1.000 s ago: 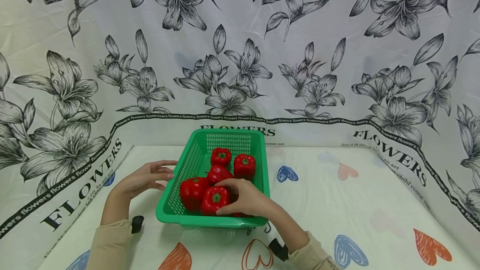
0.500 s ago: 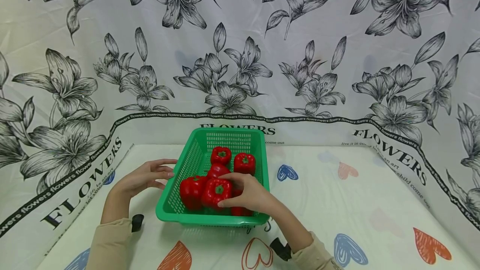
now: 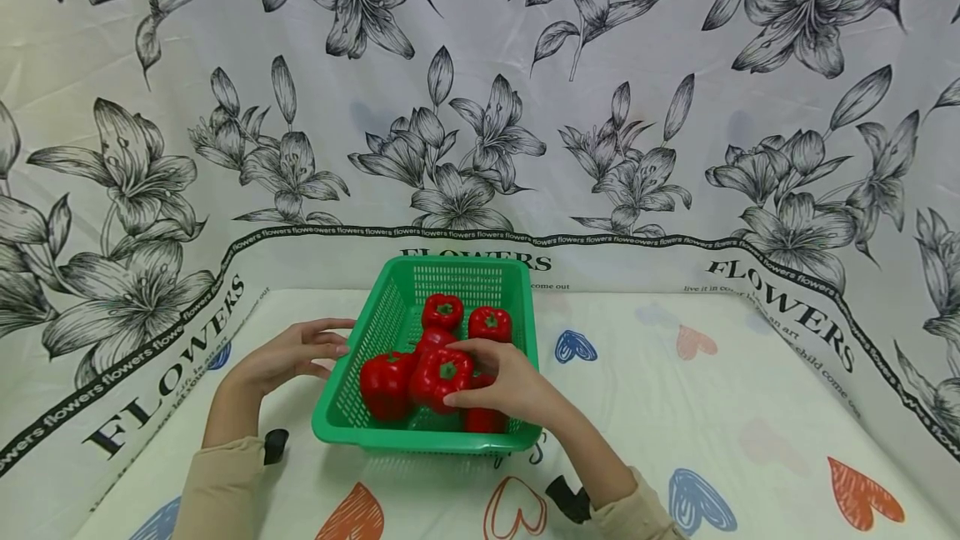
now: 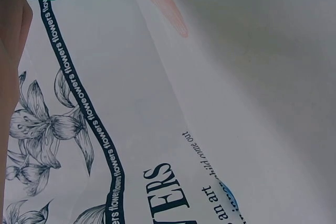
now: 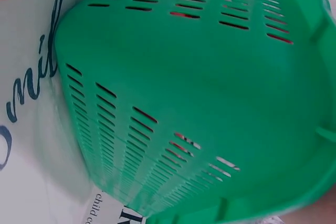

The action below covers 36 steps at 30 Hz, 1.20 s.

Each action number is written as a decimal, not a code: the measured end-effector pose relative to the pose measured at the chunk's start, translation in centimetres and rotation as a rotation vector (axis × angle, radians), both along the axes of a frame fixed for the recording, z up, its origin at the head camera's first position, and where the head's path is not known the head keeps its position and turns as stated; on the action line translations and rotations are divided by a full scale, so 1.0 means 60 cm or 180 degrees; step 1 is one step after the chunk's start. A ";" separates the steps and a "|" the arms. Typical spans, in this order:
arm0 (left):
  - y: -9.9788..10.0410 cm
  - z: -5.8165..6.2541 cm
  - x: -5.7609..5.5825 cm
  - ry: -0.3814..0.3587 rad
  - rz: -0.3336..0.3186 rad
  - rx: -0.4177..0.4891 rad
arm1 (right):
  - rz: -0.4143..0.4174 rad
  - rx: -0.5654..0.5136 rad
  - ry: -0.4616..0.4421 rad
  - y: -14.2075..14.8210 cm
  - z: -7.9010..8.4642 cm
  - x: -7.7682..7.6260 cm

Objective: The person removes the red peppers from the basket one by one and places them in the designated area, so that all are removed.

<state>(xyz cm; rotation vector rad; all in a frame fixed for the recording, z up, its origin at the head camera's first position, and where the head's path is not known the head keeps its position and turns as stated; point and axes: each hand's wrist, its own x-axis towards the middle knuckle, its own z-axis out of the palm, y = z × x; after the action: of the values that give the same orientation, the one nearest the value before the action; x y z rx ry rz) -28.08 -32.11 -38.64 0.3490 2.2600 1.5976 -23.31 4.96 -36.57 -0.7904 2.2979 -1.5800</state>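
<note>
One red pepper (image 3: 438, 382), in right hand (image 3: 510, 382), at fingertips (image 3: 453, 399)

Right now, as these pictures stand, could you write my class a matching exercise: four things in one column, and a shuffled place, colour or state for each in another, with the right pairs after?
Things:
1. left hand
2. right hand
3. basket
4. left sleeve

Descriptions:
A. beige
B. grips a red pepper
C. green, with slotted walls
D. beside the basket, holding nothing

Right pairs: 1-D, 2-B, 3-C, 4-A
</note>
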 end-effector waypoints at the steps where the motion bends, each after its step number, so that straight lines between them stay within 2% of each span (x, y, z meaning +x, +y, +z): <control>1: 0.000 0.000 0.000 -0.0005 0.0004 -0.0004 | -0.0016 -0.0001 0.0003 0.002 0.001 0.000; 8: 0.003 0.004 0.000 -0.0006 0.0015 -0.0039 | -0.0093 -0.0089 -0.0008 0.018 0.011 -0.005; 21: -0.003 -0.002 -0.004 0.0024 -0.0047 -0.0044 | -0.0317 -0.0079 0.0061 0.035 0.021 -0.012; 28: -0.004 -0.003 -0.004 0.0025 -0.0005 -0.0066 | -0.0340 -0.0193 0.0026 0.044 0.025 -0.016; 36: -0.002 -0.006 -0.004 0.0044 -0.0018 -0.0037 | -0.0375 -0.0220 0.0153 0.061 0.028 -0.021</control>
<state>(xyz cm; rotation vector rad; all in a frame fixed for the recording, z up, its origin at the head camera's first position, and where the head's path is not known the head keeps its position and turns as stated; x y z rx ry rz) -28.32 -32.25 -38.98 0.3642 2.2756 1.5832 -24.60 8.60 -34.92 -0.7285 2.3751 -1.7167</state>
